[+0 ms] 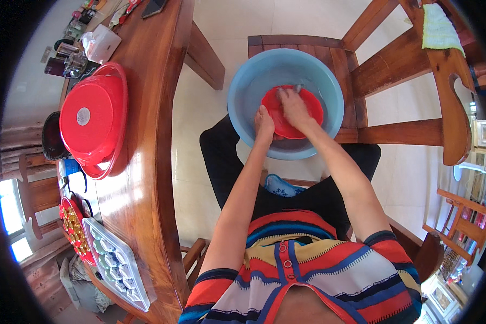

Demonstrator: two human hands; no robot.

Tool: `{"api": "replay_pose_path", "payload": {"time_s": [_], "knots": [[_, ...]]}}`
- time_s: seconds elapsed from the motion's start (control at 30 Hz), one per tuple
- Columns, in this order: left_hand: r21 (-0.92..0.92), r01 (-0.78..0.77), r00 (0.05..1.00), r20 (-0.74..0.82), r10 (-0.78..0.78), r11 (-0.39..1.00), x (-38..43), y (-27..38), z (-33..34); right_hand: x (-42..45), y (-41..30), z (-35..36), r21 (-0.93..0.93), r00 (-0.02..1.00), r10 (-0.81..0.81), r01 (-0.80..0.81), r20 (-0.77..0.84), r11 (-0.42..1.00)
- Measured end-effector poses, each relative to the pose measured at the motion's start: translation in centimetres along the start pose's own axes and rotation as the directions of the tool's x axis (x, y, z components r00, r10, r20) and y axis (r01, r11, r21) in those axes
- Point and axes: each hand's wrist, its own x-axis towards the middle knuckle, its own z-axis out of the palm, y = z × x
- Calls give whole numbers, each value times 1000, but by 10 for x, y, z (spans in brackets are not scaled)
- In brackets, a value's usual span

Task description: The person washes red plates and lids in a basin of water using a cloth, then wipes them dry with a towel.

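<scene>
A round red plastic dish (276, 115) is tilted inside a light-blue plastic basin (243, 69), which holds some water. My left hand (264, 124) grips the dish by its near left rim, thumb upward, with the other fingers mostly hidden. Inside the dish, my right hand (293, 106) presses a small grey scrubber (282, 92) against the red surface. The fingers and the scrubber are blurred, so its exact kind is unclear. The basin rests on the seat of a wooden chair (342, 81), in front of my knees.
Along the left runs a wooden table (146, 194). It bears a stack of red basins (101, 117), a tissue box (105, 42), a clear tray of small cups (117, 263) and a red tray with gold-wrapped items (73, 227). A pale towel (441, 30) hangs on the chair back.
</scene>
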Motion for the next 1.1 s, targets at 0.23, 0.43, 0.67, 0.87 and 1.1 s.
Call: {"api": "replay_pose_path", "payload": {"time_s": [0.23, 0.43, 0.67, 0.87, 1.1], "knots": [[85, -327, 941, -57, 332, 941, 22, -27, -6, -20, -42, -43, 256, 901, -239, 150, 363, 955], [249, -368, 905, -124, 406, 896, 35, -33, -11, -34, -23, -81, -104, 751, -9, 103, 660, 989], [14, 17, 998, -58, -16, 1000, -11, 10, 1, -12, 21, -15, -115, 994, 58, -48, 90, 992], [-102, -160, 987, -17, 160, 982, 40, -40, -5, -3, -39, 2, 346, 989, -149, 138, 4, 928], [208, -301, 926, -170, 337, 931, 20, -25, -7, -20, -28, -76, 322, 733, -159, -86, 661, 943]]}}
